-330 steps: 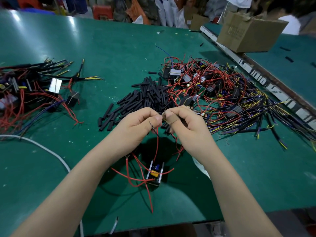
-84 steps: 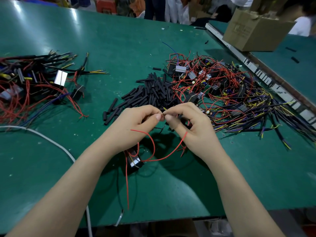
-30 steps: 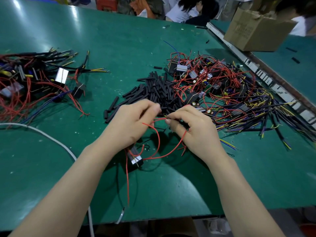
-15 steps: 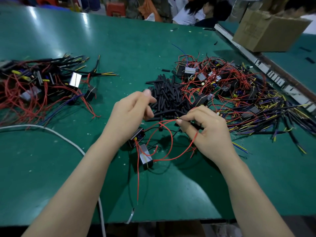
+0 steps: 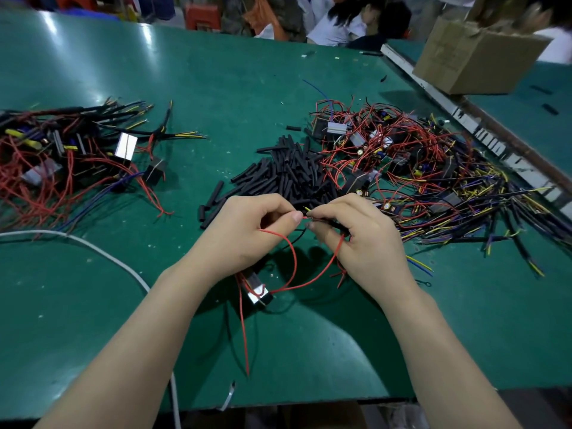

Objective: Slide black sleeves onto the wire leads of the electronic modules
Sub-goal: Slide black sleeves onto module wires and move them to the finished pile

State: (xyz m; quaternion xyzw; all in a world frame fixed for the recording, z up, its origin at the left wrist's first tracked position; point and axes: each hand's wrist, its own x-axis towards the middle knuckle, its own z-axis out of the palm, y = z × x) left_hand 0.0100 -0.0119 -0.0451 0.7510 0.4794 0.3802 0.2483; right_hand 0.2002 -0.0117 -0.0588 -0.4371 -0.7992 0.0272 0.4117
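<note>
My left hand pinches the tip of a red wire lead between thumb and forefinger. Opposite it, my right hand pinches a black sleeve, its end meeting the wire tip. The lead loops down to a small electronic module lying on the green table below my left wrist; another red lead trails toward the table's near edge. Beyond my hands lies a pile of loose black sleeves.
A tangle of modules with red, yellow and black wires spreads at the right. Another heap of modules lies at the left. A white cable crosses the near left. A cardboard box stands far right; people sit beyond the table.
My left hand came back from the sleeve pile and closed on the red wire tip, meeting my right hand. The module now lies under my left wrist.
</note>
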